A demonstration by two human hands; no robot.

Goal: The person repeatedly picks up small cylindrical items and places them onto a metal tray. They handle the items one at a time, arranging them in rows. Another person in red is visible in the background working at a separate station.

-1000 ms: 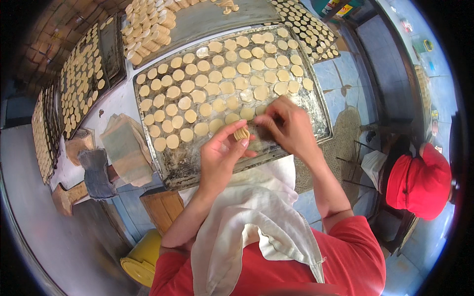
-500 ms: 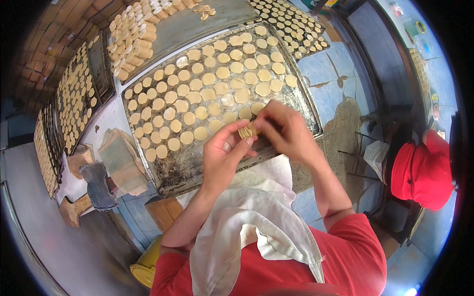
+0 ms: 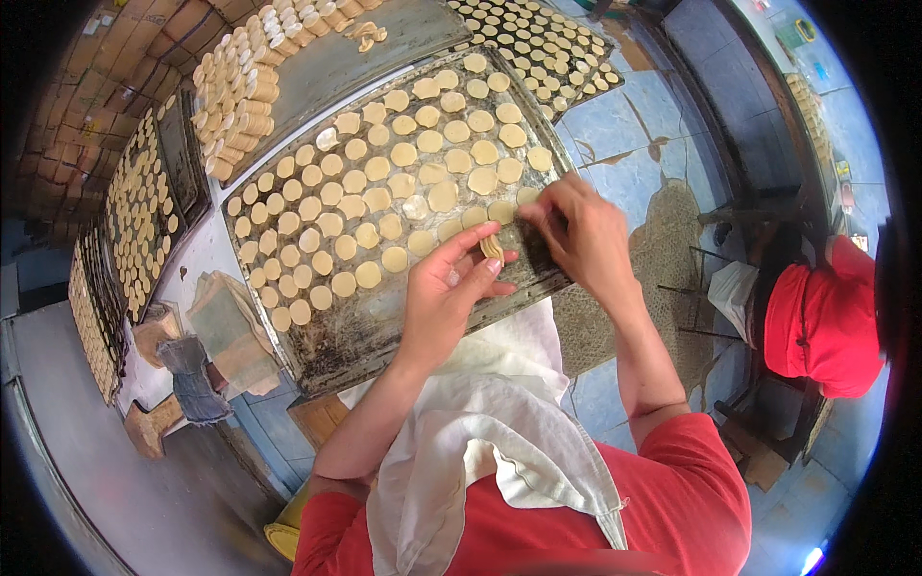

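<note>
My left hand (image 3: 451, 283) holds a short stack of thin, pale dough rounds (image 3: 492, 248) on edge between thumb and fingers, above the near part of a dark baking tray (image 3: 355, 336). To its right, my right hand (image 3: 591, 235) is over the tray's right side. Its thumb and fingers are pinched together at a dough round (image 3: 527, 195) at the end of the nearest long row, and the hand partly hides the contact. Rows of flat dough rounds (image 3: 403, 154) cover most of the tray, while its near strip shows bare, worn metal.
Stacks of dough rounds (image 3: 235, 106) stand on a grey sheet behind the tray. More filled trays lie at far right (image 3: 538, 48) and left (image 3: 144, 192). Folded cloths (image 3: 230, 326) hang at the left. A person in red (image 3: 821, 331) is at the right.
My right hand has moved away from the stack in my left hand, rightward and down to the tray's right edge. The view has shifted slightly, and the left hand still holds the stack.
</note>
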